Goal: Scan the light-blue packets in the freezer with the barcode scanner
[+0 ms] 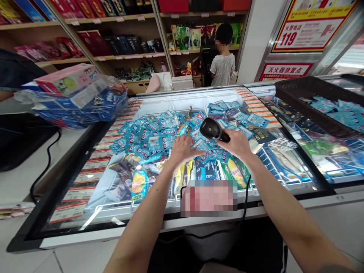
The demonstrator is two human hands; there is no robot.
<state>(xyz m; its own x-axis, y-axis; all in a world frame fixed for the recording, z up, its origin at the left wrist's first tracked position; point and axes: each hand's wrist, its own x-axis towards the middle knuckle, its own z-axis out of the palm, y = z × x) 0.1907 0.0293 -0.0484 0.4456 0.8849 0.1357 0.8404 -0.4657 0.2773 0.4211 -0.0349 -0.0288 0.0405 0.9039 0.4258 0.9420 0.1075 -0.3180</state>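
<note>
My right hand [235, 144] is wrapped round the handle of a black barcode scanner [209, 129], its head pointing left over the pile. A cable hangs near my right forearm. Beside it, my left hand [183, 149] lies open on the blue packets [139, 136], thumb stretched out to the right. These small sachets, some showing white barcode labels, are heaped on the glass top of a chest freezer [93, 189]. Whether the left fingertips press on one particular packet cannot be made out.
A dark basket [313, 117] of similar packets stands at the right. Plastic-wrapped boxes [82, 94] sit at the left. A blurred-out flat object [209, 199] lies at the freezer's front edge. Behind, a person [223, 62] stands by stocked shelves [125, 55].
</note>
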